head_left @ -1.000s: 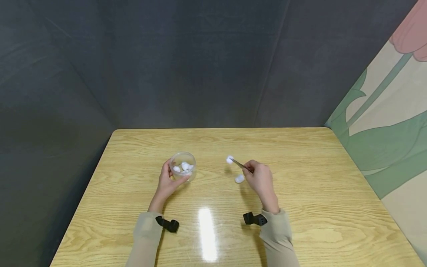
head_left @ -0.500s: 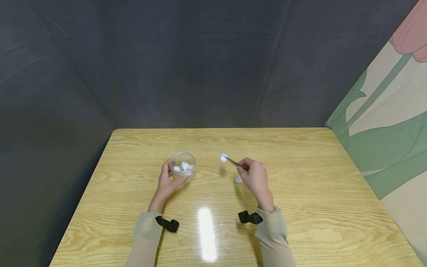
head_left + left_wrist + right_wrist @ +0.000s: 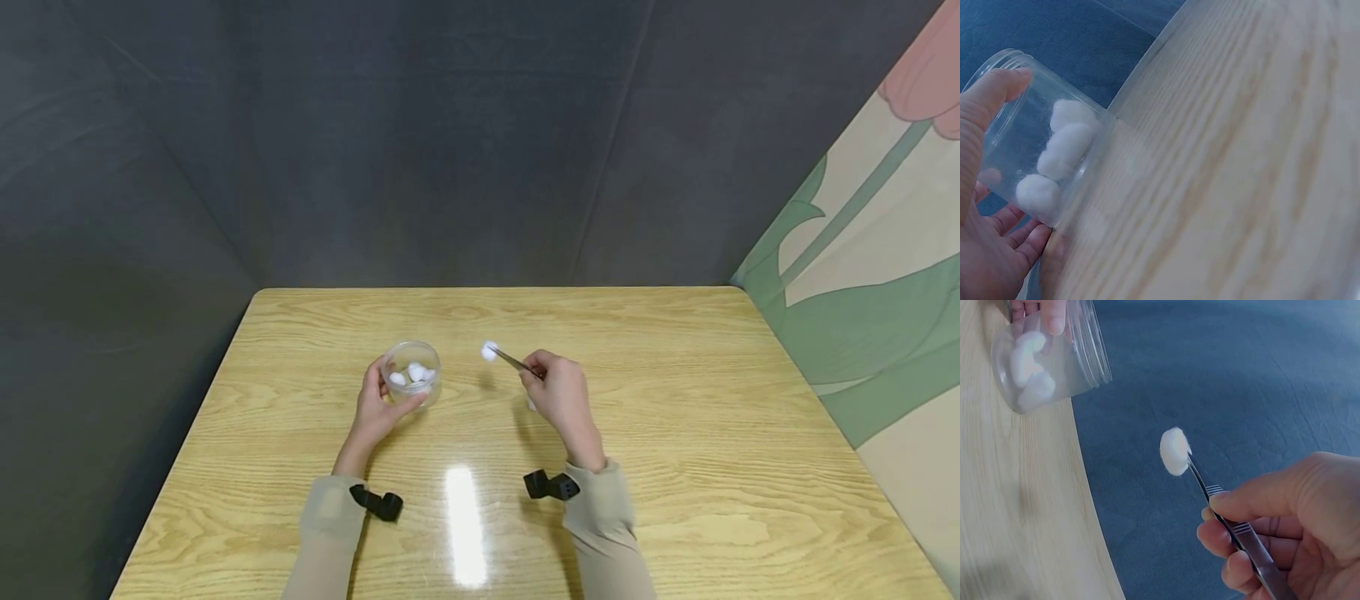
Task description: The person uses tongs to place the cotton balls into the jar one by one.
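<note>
My left hand (image 3: 380, 414) grips a clear plastic jar (image 3: 1047, 90) around its side, thumb near the threaded rim and fingers behind. Inside the open jar lie several white cotton balls (image 3: 1067, 150), gathered at the bottom. My right hand (image 3: 558, 398) pinches metal tweezers (image 3: 1244, 537) between thumb and fingers. At the tweezers' tips a single cotton ball (image 3: 1174, 451) is held in the air, to the right of the jar and apart from it. Another cotton ball (image 3: 532, 404) lies on the table, mostly hidden behind my right hand.
The wood-grain table (image 3: 675, 433) carries a bright light reflection near its front. A dark cloth (image 3: 450, 150) stands behind the table's far edge, and a flower-patterned cloth (image 3: 885, 250) hangs at the right. A black wrist camera (image 3: 551, 485) sits on each sleeve.
My right hand has moved left and slightly away from me, bringing the tweezers and cotton ball closer to the jar. The cotton ball on the table has become mostly covered. The left hand stays still.
</note>
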A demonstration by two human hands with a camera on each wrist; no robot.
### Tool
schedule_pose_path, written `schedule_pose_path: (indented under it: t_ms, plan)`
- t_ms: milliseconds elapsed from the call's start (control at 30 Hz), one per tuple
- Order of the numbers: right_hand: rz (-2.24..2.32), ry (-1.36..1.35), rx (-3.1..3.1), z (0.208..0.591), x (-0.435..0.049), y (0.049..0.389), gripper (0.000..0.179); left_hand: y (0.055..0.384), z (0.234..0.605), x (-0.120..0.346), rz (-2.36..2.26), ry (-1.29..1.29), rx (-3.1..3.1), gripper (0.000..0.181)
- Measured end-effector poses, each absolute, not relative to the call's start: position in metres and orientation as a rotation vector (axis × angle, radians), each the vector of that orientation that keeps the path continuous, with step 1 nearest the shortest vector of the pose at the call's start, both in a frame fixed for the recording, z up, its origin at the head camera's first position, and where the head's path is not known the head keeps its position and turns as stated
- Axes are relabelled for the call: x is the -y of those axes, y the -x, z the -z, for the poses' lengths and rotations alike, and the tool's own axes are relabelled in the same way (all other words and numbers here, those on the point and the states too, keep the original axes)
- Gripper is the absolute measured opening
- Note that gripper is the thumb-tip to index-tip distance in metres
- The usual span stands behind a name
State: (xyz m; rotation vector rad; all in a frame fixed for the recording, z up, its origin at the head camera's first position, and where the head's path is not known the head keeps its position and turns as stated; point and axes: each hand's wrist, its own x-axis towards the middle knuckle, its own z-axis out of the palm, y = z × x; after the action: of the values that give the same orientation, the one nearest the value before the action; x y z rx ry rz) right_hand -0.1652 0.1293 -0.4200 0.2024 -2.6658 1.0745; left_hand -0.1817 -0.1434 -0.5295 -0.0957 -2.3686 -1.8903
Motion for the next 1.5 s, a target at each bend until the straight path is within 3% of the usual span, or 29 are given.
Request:
schedule_pose_path:
  t_ms: [1500]
  plan:
    - [-1.07,-0.377,2.673,0.414,-0.085,0.172,0.005,0.181,0.525,0.142,1.91,0.097,2.359,0.084]
